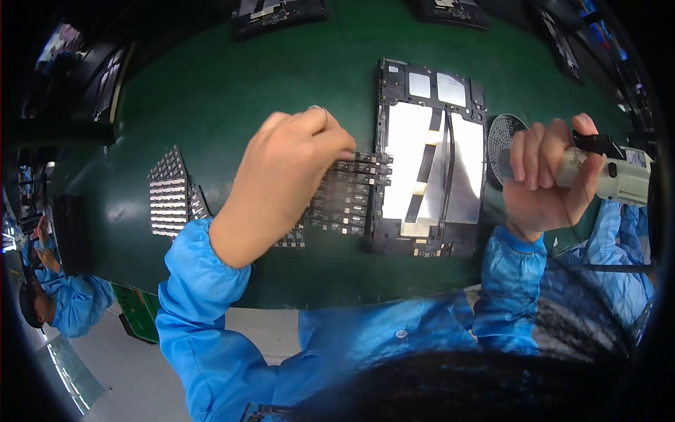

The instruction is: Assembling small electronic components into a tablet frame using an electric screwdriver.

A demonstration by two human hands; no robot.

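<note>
My left hand (285,165) reaches over the bench with thumb and fingers pinched on the upper edge of a panel of small circuit boards (341,204). That panel is slightly smeared by motion, and its upper right end overlaps the left side of a black device frame (464,169) with a shiny silver plate. To the right of the frame, my right hand (545,172) is wrapped round a cream-coloured electric screwdriver (622,176) with a black lever. Its grey nose points left, over a round perforated dish (508,130). The screwdriver's tip is hard to make out.
More small-board panels (169,197) lie to the left on the green bench (204,91). Dark device units (278,15) stand along the far edge. A co-worker's blue sleeve (84,299) shows at the far left, near a green crate (137,313).
</note>
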